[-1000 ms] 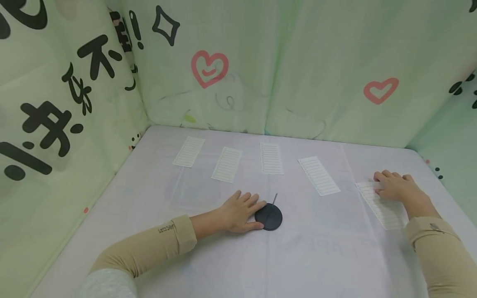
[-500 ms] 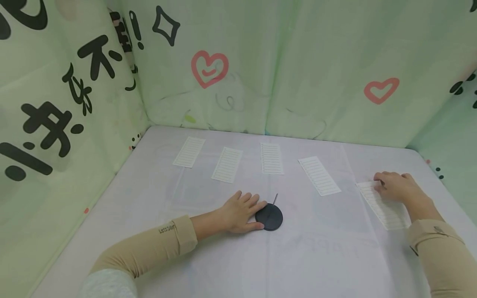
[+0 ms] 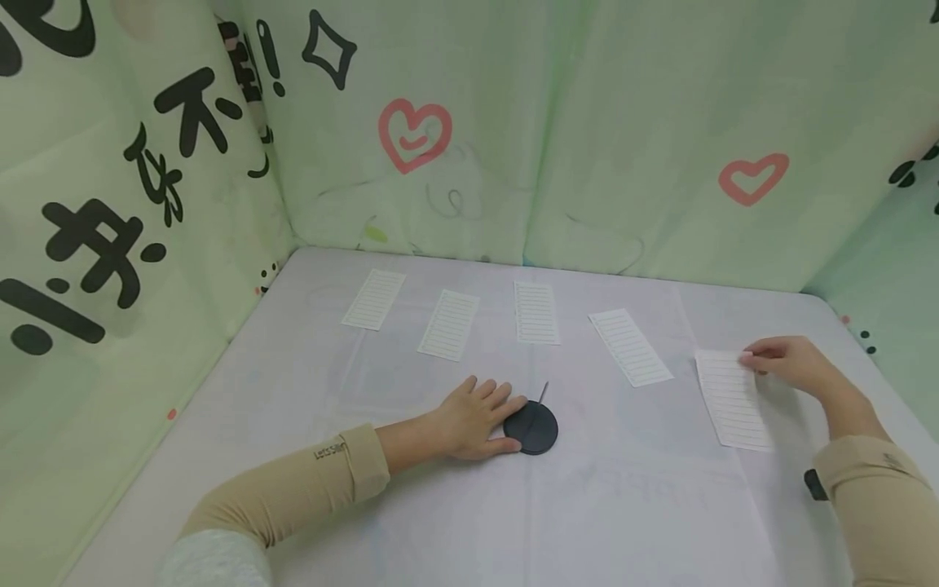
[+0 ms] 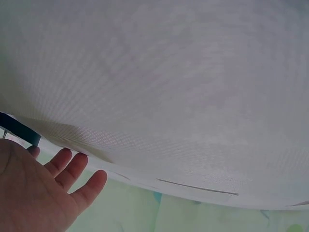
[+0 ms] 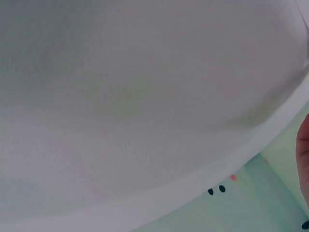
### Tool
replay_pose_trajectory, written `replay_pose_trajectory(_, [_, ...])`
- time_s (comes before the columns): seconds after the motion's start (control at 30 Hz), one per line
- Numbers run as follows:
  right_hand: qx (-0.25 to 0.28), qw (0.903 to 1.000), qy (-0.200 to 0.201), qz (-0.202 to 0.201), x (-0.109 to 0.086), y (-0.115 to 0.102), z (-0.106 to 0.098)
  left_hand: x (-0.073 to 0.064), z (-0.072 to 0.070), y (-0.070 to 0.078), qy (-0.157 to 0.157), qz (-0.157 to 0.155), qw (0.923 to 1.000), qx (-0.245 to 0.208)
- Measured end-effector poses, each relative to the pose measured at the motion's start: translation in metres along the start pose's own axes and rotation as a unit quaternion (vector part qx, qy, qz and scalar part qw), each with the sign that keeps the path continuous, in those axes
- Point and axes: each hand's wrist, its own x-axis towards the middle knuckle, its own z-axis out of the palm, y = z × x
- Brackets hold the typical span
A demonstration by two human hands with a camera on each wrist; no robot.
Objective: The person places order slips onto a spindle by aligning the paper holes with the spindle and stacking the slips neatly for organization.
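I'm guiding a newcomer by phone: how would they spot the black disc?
On the white table, find the left hand, lying palm down. It touches the black disc: unlike the white, rectangular paper slips, this one is dark and round.

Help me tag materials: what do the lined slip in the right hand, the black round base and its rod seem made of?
Lined slip: likely paper, matte white, thin, ruled.
Black round base: plastic or painted metal, matte; its even surface leaves that open.
Rod: probably metal, dull grey, slender, straight.
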Motion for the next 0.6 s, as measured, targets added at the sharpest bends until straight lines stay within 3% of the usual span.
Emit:
replay_pose_trajectory(0.1, [0.026, 0.9995, 0.005, 0.015, 0.01, 0.02, 0.006, -0.001, -0.001, 0.0, 0.003, 0.0, 1.0, 0.005])
replay_pose_trajectory(0.17, [0.054, 0.9984, 0.001, 0.017, 0.009, 0.019, 0.007, -0.001, -0.001, 0.0, 0.006, 0.001, 1.0, 0.006])
replay_pose_trajectory(0.43, [0.182, 0.9827, -0.026, 0.023, -0.022, -0.046, 0.003, -0.001, 0.0, 0.0, 0.004, 0.001, 1.0, 0.004])
replay_pose_trajectory(0.6, [0.282, 0.9589, -0.018, 0.031, -0.015, -0.058, 0.01, -0.001, 0.0, 0.0, 0.002, -0.001, 1.0, 0.003])
